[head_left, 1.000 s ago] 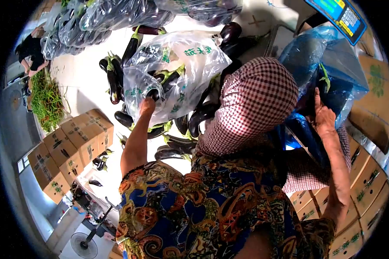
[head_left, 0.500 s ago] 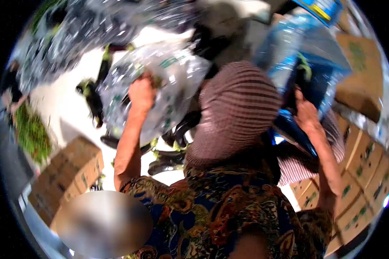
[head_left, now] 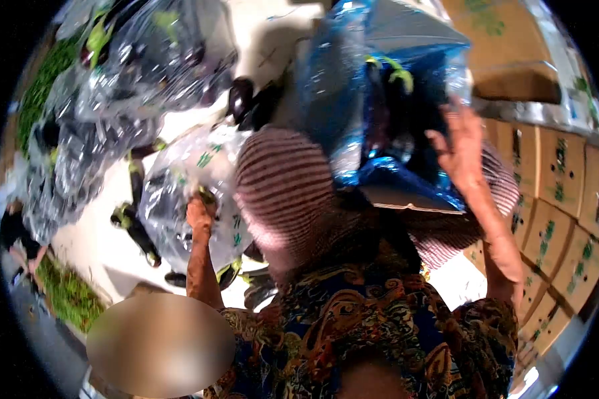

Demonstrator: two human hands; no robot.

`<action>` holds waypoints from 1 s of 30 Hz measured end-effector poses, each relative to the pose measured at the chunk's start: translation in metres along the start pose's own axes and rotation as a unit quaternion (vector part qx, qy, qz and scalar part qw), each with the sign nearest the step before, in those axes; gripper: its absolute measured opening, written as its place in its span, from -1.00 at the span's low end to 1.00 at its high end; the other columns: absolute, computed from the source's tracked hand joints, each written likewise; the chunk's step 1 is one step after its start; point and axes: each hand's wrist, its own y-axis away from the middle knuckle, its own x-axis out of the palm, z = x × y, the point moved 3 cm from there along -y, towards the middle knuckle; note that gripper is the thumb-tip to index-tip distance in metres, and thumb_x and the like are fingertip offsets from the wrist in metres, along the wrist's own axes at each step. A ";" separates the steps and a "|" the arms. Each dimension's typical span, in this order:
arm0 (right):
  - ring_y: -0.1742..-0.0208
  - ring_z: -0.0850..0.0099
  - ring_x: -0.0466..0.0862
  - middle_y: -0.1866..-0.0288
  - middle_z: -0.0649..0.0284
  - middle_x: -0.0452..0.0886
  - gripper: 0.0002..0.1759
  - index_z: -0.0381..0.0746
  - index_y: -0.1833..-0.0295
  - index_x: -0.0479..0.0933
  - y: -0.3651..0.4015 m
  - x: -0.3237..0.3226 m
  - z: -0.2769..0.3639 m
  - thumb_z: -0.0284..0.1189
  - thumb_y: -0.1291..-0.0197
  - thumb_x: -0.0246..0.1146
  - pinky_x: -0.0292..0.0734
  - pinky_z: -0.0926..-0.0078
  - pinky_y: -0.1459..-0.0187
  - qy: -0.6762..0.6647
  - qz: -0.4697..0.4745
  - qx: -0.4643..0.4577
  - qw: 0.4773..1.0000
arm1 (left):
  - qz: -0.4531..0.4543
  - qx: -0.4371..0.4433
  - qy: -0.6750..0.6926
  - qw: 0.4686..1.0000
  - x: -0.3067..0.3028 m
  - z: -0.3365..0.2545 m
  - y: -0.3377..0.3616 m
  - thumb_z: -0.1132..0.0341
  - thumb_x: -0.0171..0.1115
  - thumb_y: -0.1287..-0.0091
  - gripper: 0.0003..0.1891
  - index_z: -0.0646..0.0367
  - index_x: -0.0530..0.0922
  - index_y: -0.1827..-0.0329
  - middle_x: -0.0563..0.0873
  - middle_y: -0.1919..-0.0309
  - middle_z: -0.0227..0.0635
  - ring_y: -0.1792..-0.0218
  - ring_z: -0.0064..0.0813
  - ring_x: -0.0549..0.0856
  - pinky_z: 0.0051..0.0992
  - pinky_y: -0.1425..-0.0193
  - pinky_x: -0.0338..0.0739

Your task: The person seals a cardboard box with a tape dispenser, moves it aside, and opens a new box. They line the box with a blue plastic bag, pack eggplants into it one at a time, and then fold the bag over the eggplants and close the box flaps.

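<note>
- swung round: blue plastic bag of dark aubergines [head_left: 379,100] now fills the top centre, just above a pale cardboard edge [head_left: 406,198].
- right hand [head_left: 462,149] flat against its side, fingers spread apart.
- left hand [head_left: 198,214] clenched on the clear green-printed plastic bag of aubergines [head_left: 173,193], down on the white floor [head_left: 93,246].

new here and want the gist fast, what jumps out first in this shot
A big blue plastic bag of dark eggplants fills the top centre, with the right hand spread against its side. Left of centre the left hand grips a clear printed bag of more of them; stacked cardboard boxes line the right edge.
</note>
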 end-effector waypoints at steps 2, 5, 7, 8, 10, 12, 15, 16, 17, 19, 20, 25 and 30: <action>-0.11 0.10 0.50 -0.14 -0.01 0.50 -0.33 -0.30 -0.27 0.33 -0.004 -0.001 -0.017 -0.37 -0.06 0.41 0.41 0.29 -0.13 0.043 -0.074 0.004 0.996 | -0.069 -0.120 0.126 0.982 -0.067 0.016 0.032 0.14 0.43 -0.06 -0.40 0.25 0.39 -0.09 0.67 0.29 -0.15 0.27 -0.14 0.65 -0.21 0.16 0.59; -0.23 0.29 0.43 -0.29 0.00 0.40 -0.19 -0.29 -0.43 0.11 0.013 0.040 -0.044 -0.28 -0.16 0.34 0.28 0.46 -0.26 -0.320 0.101 0.345 0.877 | -0.224 -0.106 0.536 0.807 -0.092 0.085 0.056 0.24 0.42 -0.10 -0.56 0.16 0.49 -0.02 0.64 0.20 -0.36 0.27 -0.46 0.61 -0.48 0.15 0.56; -0.21 0.35 0.45 -0.34 0.10 0.38 -0.26 -0.20 -0.49 0.04 0.056 0.118 -0.121 -0.41 -0.25 0.18 0.32 0.47 -0.23 -0.534 0.174 0.286 0.777 | -0.280 -0.128 0.607 0.733 -0.158 0.071 0.086 0.39 0.38 -0.13 -0.63 0.27 0.48 0.03 0.65 0.22 -0.37 0.25 -0.54 0.60 -0.53 0.09 0.51; -0.09 0.37 0.53 -0.24 0.17 0.49 -0.33 -0.22 -0.42 0.18 0.041 0.118 -0.104 -0.45 -0.19 0.18 0.42 0.50 -0.12 -0.443 0.121 0.381 0.802 | -0.306 -0.146 0.639 0.690 -0.195 0.046 0.096 0.41 0.36 -0.15 -0.63 0.25 0.49 0.00 0.64 0.21 -0.36 0.22 -0.52 0.60 -0.53 0.06 0.51; 0.05 0.39 0.58 -0.05 0.19 0.61 -0.42 -0.23 -0.31 0.35 0.021 0.137 -0.105 -0.47 -0.12 0.19 0.48 0.54 0.03 -0.520 0.118 0.507 0.677 | -0.323 -0.154 0.672 0.648 -0.243 0.034 0.102 0.40 0.34 -0.16 -0.62 0.21 0.48 -0.04 0.62 0.14 -0.32 0.11 -0.47 0.61 -0.48 0.02 0.52; 0.12 0.40 0.58 0.04 0.22 0.64 -0.47 -0.22 -0.25 0.42 0.015 0.153 -0.123 -0.48 -0.09 0.18 0.48 0.57 0.11 -0.539 0.124 0.476 0.684 | -0.346 -0.087 0.715 0.601 -0.280 0.019 0.106 0.38 0.35 -0.16 -0.54 0.20 0.43 -0.13 0.60 0.08 -0.25 0.04 -0.35 0.62 -0.27 -0.07 0.58; 0.14 0.39 0.59 0.10 0.21 0.64 -0.49 -0.21 -0.22 0.45 0.006 0.162 -0.132 -0.45 -0.07 0.18 0.47 0.54 0.15 -0.486 0.123 0.450 0.739 | -0.342 0.004 0.756 0.559 -0.322 -0.002 0.101 0.35 0.35 -0.17 -0.51 0.21 0.41 -0.17 0.60 0.00 -0.18 -0.03 -0.28 0.63 -0.19 -0.12 0.58; 0.13 0.39 0.59 0.10 0.20 0.64 -0.48 -0.21 -0.22 0.45 0.006 0.162 -0.133 -0.43 -0.07 0.19 0.47 0.52 0.14 -0.453 0.121 0.448 0.761 | -0.328 0.021 0.772 0.544 -0.332 -0.010 0.098 0.34 0.35 -0.17 -0.50 0.22 0.41 -0.17 0.59 -0.02 -0.19 -0.05 -0.28 0.62 -0.17 -0.17 0.56; 0.08 0.32 0.59 0.05 0.14 0.63 -0.43 -0.23 -0.26 0.40 0.007 0.157 -0.127 -0.34 -0.09 0.23 0.45 0.45 0.04 -0.424 0.105 0.448 0.780 | -0.326 0.045 0.779 0.534 -0.341 -0.021 0.094 0.34 0.35 -0.17 -0.50 0.21 0.41 -0.17 0.59 -0.02 -0.19 -0.06 -0.29 0.61 -0.16 -0.19 0.54; -0.05 0.17 0.56 -0.08 0.02 0.57 -0.32 -0.24 -0.31 0.33 0.000 0.129 -0.102 -0.18 -0.12 0.28 0.40 0.38 -0.11 -0.312 0.053 0.390 0.865 | -0.328 0.088 0.783 0.522 -0.365 -0.055 0.091 0.35 0.35 -0.17 -0.49 0.20 0.41 -0.19 0.58 -0.03 -0.19 -0.08 -0.29 0.59 -0.15 -0.26 0.50; -0.12 0.10 0.53 -0.15 -0.03 0.53 -0.29 -0.24 -0.33 0.32 -0.003 0.111 -0.087 -0.11 -0.13 0.28 0.37 0.36 -0.16 -0.220 0.019 0.329 0.918 | -0.336 0.121 0.759 0.544 -0.378 -0.075 0.091 0.37 0.35 -0.17 -0.48 0.20 0.41 -0.20 0.58 -0.03 -0.18 -0.08 -0.30 0.59 -0.17 -0.24 0.51; -0.31 0.06 0.37 -0.28 -0.08 0.38 -0.33 -0.23 -0.34 0.30 -0.026 0.005 0.007 -0.18 -0.18 0.30 0.26 0.24 -0.26 0.048 -0.131 0.096 0.985 | -0.392 0.231 0.583 0.673 -0.411 -0.183 0.095 0.26 0.49 -0.04 -0.30 0.20 0.35 -0.24 0.54 -0.11 -0.12 -0.09 -0.22 0.58 -0.29 -0.17 0.54; -0.09 0.23 0.57 -0.13 0.06 0.55 -0.47 -0.23 -0.29 0.34 -0.038 -0.011 0.070 -0.12 -0.36 0.10 0.48 0.32 -0.09 -0.716 0.118 0.214 0.654 | -0.416 0.516 0.336 0.669 -0.399 -0.288 0.105 0.38 0.54 0.03 -0.40 0.19 0.47 -0.12 0.52 -0.12 0.02 -0.15 0.04 0.55 -0.13 -0.18 0.53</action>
